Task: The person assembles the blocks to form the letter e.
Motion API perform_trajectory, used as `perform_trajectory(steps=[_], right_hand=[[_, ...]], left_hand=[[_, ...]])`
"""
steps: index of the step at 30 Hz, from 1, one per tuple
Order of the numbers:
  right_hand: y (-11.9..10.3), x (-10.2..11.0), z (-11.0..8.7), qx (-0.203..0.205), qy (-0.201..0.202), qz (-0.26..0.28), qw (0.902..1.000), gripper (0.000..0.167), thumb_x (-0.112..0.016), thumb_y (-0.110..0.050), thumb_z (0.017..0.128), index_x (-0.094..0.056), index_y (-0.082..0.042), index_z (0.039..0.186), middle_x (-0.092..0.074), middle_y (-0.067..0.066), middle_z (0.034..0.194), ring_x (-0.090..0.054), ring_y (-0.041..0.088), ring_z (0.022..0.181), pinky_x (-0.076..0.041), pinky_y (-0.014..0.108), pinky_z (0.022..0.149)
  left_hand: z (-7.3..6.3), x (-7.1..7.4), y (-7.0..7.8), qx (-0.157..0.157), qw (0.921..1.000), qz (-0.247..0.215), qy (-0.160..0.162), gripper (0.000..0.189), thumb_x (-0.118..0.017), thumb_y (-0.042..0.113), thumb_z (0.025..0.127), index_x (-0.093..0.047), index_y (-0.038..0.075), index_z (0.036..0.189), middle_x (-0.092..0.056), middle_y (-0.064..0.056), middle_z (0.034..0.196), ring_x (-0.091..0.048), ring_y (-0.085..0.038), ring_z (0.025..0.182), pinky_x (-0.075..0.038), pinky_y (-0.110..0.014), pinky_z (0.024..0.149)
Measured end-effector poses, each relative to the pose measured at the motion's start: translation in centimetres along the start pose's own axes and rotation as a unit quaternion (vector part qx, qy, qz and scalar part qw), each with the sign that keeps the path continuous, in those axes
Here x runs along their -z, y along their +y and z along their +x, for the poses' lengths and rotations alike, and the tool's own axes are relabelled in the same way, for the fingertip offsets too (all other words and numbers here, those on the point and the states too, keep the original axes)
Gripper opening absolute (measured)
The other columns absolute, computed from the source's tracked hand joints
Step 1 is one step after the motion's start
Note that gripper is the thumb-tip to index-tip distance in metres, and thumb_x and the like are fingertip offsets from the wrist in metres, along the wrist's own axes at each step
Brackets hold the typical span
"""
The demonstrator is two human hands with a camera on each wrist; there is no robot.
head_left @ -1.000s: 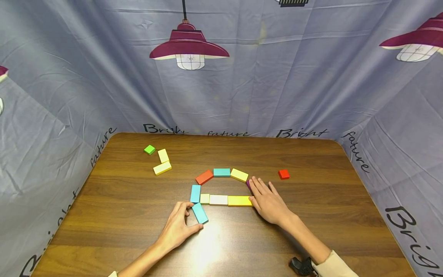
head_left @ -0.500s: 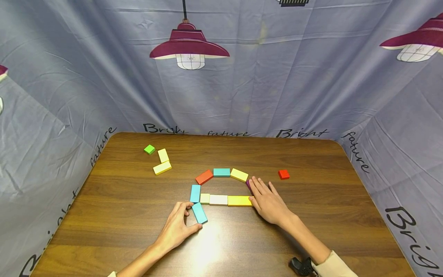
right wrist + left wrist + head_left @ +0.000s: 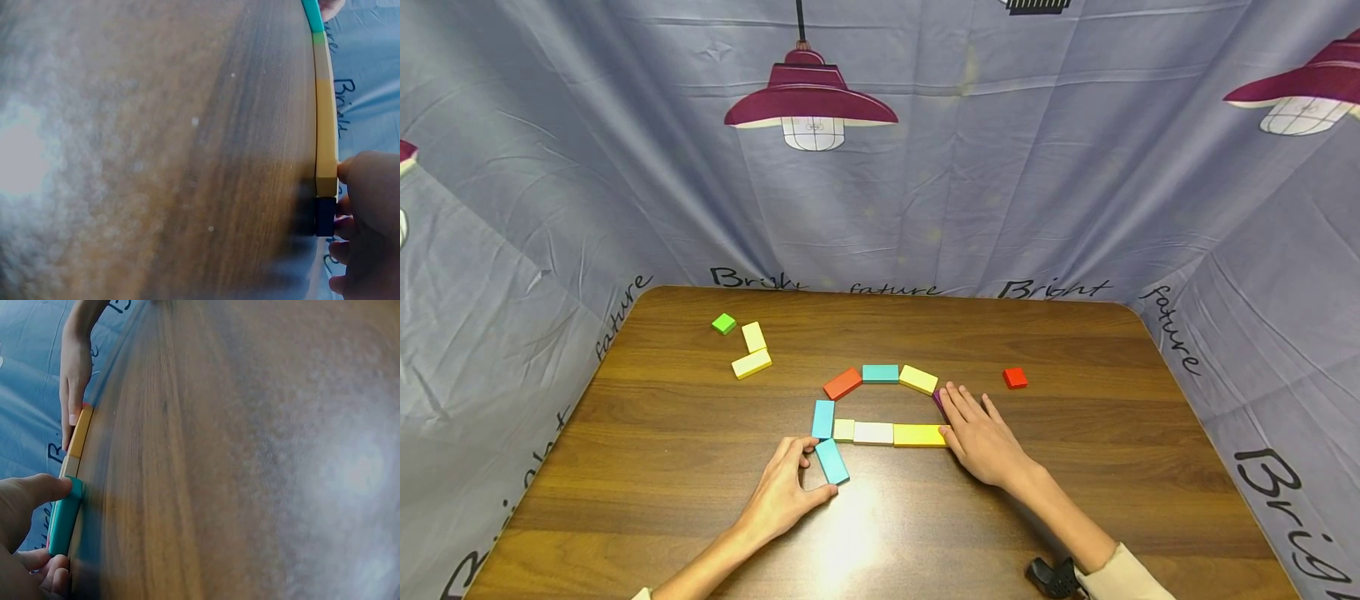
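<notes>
In the head view my left hand point(image 3: 780, 492) pinches a blue block point(image 3: 832, 462) end to end, thumb at its near end and fingertips at its far end. That block slants below another blue block point(image 3: 823, 419), near the left end of a straight row. The row runs through a pale green block point(image 3: 844, 430), a white block point(image 3: 873, 433) and a yellow block point(image 3: 921, 435). My right hand point(image 3: 987, 440) lies with fingers extended over the row's right end, partly covering a purple block point(image 3: 937, 401). In the right wrist view a dark block point(image 3: 325, 216) adjoins the yellow one.
Above the row arch a red block point(image 3: 843, 384), a teal block point(image 3: 880, 374) and a light yellow block point(image 3: 918, 379). A small red block point(image 3: 1015, 378) lies right. At the left back are a green block point(image 3: 724, 323) and two pale yellow blocks point(image 3: 752, 363) on the wooden table point(image 3: 647, 467).
The blue block under my left hand has shifted very slightly left, together with the thumb. My right hand stays where it was.
</notes>
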State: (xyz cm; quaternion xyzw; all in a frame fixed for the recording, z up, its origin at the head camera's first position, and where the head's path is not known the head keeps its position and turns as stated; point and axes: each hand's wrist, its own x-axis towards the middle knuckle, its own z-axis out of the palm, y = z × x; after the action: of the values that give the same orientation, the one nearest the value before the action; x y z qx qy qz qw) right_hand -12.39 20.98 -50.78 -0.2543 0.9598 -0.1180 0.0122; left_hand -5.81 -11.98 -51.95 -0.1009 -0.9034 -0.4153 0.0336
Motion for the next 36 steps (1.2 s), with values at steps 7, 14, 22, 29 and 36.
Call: perform_trajectory(steps=[7,14,22,29,36], right_hand=[[0.0,-0.1,0.0,0.000,-0.001,-0.001,1.0000,0.060,-0.048,-0.031,0.106,-0.032,0.003,0.153,-0.030,0.021,0.157,-0.028,0.037,0.145,-0.018,0.061,0.115],[0.0,-0.1,0.0,0.000,-0.001,-0.001,1.0000,0.060,-0.047,-0.031,0.106,-0.032,0.003,0.153,-0.030,0.021,0.158,-0.028,0.037,0.145,-0.018,0.061,0.115],[0.0,-0.1,0.1,-0.001,-0.003,-0.002,1.0000,0.060,-0.047,-0.031,0.106,-0.031,0.003,0.153,-0.029,0.020,0.158,-0.028,0.036,0.145,-0.018,0.061,0.115],[0.0,0.0,0.1,0.000,0.000,-0.002,1.0000,0.061,-0.047,-0.031,0.106,-0.031,0.003,0.153,-0.029,0.021,0.158,-0.029,0.037,0.144,-0.018,0.061,0.115],[-0.1,0.1,0.0,0.002,0.001,-0.001,1.0000,0.060,-0.048,-0.030,0.106,-0.033,0.004,0.153,-0.031,0.022,0.157,-0.030,0.038,0.144,-0.020,0.062,0.114]], left_hand=[[0.0,0.1,-0.1,-0.009,1.0000,0.002,0.001,0.063,-0.093,0.017,0.068,-0.062,0.001,0.121,-0.050,0.002,0.093,-0.051,-0.015,0.083,-0.045,-0.030,0.072],[0.1,0.1,-0.2,-0.003,1.0000,-0.002,-0.005,0.063,-0.092,0.017,0.069,-0.062,0.002,0.121,-0.050,0.003,0.093,-0.051,-0.014,0.084,-0.045,-0.030,0.073],[1.0,1.3,-0.7,-0.002,0.9994,-0.033,0.005,0.053,-0.088,0.015,0.075,-0.061,0.001,0.119,-0.056,-0.003,0.098,-0.053,-0.016,0.084,-0.049,-0.026,0.071],[5.1,6.4,-2.9,0.014,0.9984,-0.020,0.050,0.052,-0.079,0.009,0.086,-0.054,-0.008,0.128,-0.060,-0.022,0.112,-0.060,-0.033,0.098,-0.053,-0.045,0.084],[8.0,10.3,-5.6,0.062,0.9948,0.031,0.074,0.052,-0.072,0.017,0.093,-0.050,-0.008,0.133,-0.055,-0.028,0.121,-0.056,-0.042,0.108,-0.049,-0.054,0.089]])
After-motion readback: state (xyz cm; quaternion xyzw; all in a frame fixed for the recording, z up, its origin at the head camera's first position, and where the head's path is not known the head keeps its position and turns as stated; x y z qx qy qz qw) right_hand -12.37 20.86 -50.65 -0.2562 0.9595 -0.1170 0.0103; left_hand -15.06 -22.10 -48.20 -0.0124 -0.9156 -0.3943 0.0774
